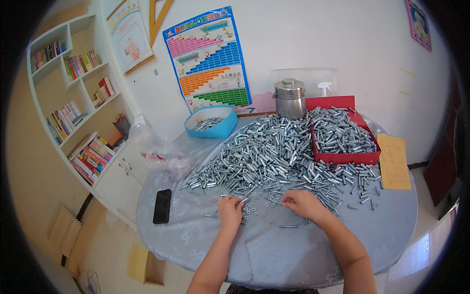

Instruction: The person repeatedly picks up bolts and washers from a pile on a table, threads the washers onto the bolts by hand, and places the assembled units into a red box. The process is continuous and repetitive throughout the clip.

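Observation:
My left hand [229, 210] is closed at the near edge of a large heap of silvery metal sleeves and bolts [254, 152]. A short metal sleeve [243, 200] pokes out from its fingertips. To the right, my right hand [300, 203] pinches a thin bolt [277, 202] that points left toward the other hand. Loose nuts [254, 211] and washers lie on the cloth between the two hands. One bolt [288, 226] rests flat nearer to me, below my right hand. The fingers partly hide both held pieces.
A red box [347, 158] full of metal sleeves stands at the back right, near a steel canister [290, 100]. At the back left is a blue bin [223, 128] with metal parts. A black phone [162, 207], clear plastic bag [169, 154] and yellow paper [394, 161] lie on the table.

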`<state>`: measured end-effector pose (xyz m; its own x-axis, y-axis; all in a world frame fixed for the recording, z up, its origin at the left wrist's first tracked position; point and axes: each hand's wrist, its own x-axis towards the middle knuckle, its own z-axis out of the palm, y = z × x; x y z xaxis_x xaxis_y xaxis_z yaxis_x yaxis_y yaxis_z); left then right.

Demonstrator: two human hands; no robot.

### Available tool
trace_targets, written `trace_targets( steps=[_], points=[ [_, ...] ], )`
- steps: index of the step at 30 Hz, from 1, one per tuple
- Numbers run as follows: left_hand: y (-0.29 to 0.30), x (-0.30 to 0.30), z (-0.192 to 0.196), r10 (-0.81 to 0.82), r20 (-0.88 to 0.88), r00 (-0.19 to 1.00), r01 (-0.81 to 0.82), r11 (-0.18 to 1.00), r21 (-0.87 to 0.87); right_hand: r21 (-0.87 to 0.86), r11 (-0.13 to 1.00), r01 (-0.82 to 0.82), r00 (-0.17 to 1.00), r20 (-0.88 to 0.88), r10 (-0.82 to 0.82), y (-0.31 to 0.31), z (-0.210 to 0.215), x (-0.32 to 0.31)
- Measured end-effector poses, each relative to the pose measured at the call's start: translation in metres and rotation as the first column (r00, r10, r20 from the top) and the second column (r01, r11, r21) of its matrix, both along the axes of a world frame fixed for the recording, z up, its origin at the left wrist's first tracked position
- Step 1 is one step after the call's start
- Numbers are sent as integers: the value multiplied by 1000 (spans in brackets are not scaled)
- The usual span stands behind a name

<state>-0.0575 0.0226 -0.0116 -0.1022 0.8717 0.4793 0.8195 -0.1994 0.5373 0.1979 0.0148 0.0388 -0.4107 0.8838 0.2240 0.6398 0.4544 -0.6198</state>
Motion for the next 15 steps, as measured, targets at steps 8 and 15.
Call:
trace_targets(
  steps=[8, 15],
  points=[
    [-22, 19, 25, -294, 409, 864, 330, 944, -19, 173, 984, -28, 975, -211, 65, -2, 5, -15],
    [-31, 31, 30, -441, 296, 847, 446, 894, 56, 255, 965, -63, 982, -157, 105, -7, 2, -26]
  ],
)
